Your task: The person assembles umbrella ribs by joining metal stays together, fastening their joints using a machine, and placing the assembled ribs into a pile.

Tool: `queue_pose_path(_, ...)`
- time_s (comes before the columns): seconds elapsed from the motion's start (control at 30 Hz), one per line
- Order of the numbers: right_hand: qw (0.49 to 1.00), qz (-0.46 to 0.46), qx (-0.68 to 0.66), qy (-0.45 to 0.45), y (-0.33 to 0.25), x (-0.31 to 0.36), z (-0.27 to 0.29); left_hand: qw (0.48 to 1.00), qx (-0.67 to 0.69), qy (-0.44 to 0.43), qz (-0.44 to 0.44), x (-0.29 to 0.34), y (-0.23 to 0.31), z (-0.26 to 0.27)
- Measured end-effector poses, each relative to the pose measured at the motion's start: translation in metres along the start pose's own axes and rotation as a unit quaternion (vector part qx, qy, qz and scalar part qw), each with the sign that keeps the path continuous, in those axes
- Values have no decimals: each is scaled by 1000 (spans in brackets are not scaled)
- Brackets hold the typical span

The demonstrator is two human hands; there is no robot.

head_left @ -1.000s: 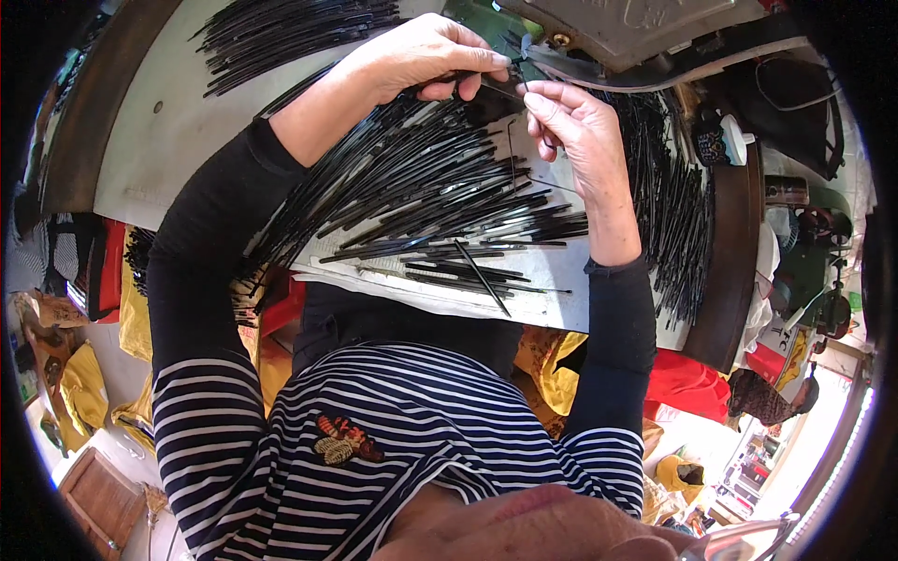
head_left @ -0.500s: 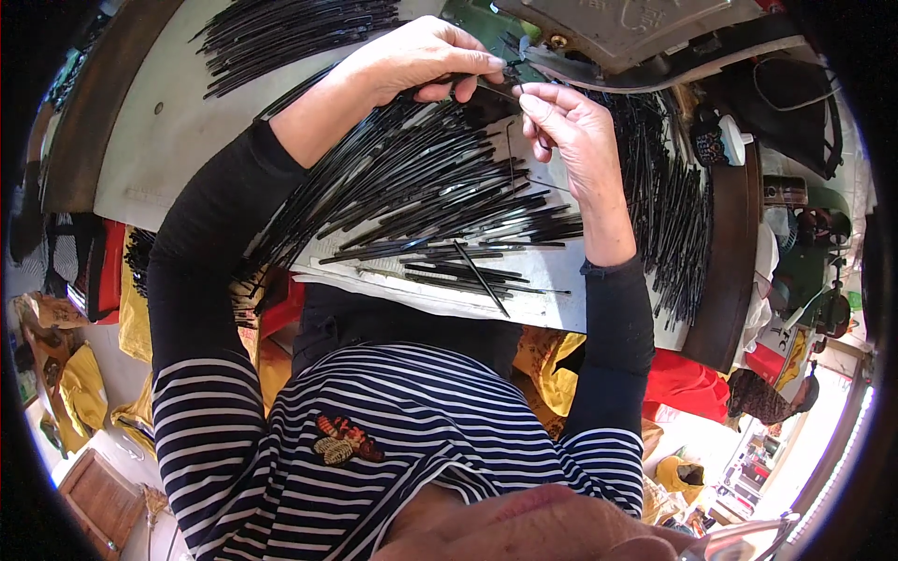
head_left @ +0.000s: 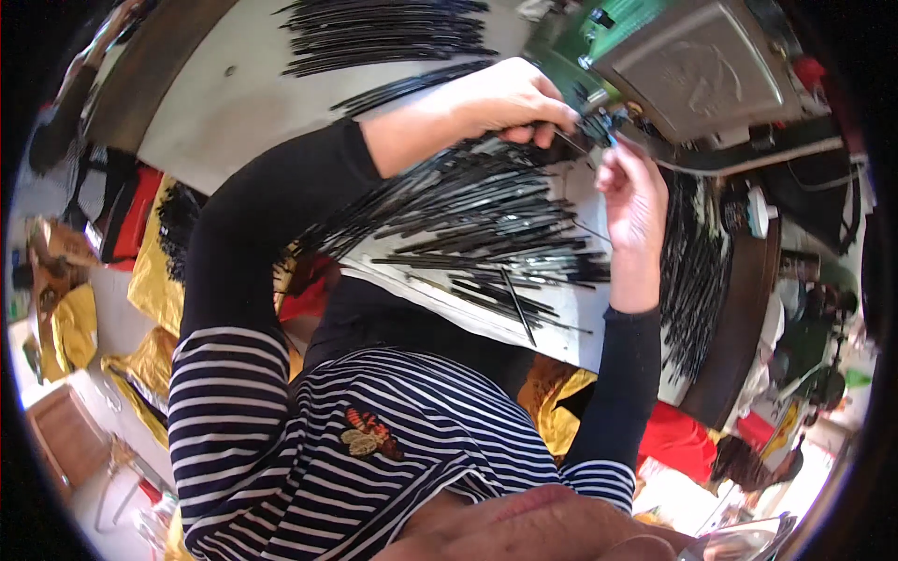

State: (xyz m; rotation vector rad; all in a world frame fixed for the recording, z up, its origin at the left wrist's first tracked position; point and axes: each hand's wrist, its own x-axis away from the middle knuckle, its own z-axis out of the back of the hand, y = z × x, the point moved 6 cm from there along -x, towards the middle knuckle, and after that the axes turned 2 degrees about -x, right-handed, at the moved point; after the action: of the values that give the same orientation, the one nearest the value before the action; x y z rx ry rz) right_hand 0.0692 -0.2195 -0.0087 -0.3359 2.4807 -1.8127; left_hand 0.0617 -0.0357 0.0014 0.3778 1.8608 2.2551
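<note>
My left hand is closed, thumb and fingers pinched on a thin black rod that points toward my right hand. My right hand has its thumb and fingers brought together beside small dark parts at the edge of a green machine. What lies between its fingertips is too small and blurred to make out. Beneath both hands, a wide fan of loose black rods spreads over the white tabletop. One rod lies crosswise over the others near the front edge.
A neat bundle of black rods lies at the far left, and another pile lies along the right side. Behind my right hand stands a grey metal panel. Yellow sacks and red cloth are below the table.
The view has shifted, so the whole scene sits lower and further right. My right fingertips have moved from the rod up to the machine's dark parts; my left hand keeps its pinch.
</note>
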Motion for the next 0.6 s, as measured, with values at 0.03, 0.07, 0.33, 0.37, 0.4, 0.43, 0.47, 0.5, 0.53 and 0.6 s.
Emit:
queue_pose_path(0.03, 998, -2, -55, 20, 6, -5, 11, 1000, 18, 5, 0, 1, -1, -1)
queue_pose_path(0.07, 993, -4, -108, 45, 9, -7, 16, 999, 37, 7, -1, 5, 2, -4)
queue_pose_path(0.33, 996, -22, -90, -6, 15, 1, -6, 996, -59, -67, -30, 23, 14, -16)
queue_pose_path(0.37, 996, -17, -89, -25, 14, -2, -2, 987, -155, -38, -28, 25, 17, -2)
queue_pose_path(0.4, 996, -15, -90, -18, 13, -4, 3, 957, -286, -7, -39, 24, 22, 14)
queue_pose_path(0.43, 995, -9, -93, -31, 11, -5, 6, 916, -392, 45, -70, 21, 19, 31)
queue_pose_path(0.47, 995, -1, -94, -44, 8, -6, 8, 831, -527, 122, -130, 18, 17, 48)
queue_pose_path(0.5, 994, 2, -102, -47, 9, -9, 9, 820, -554, 130, -62, 15, 6, 66)
queue_pose_path(0.53, 994, 3, -102, -43, 9, -8, 9, 805, -575, 140, -39, 16, -1, 78)
queue_pose_path(0.6, 993, 4, -103, -55, 8, -6, 2, 795, -592, 129, -31, 19, -8, 84)
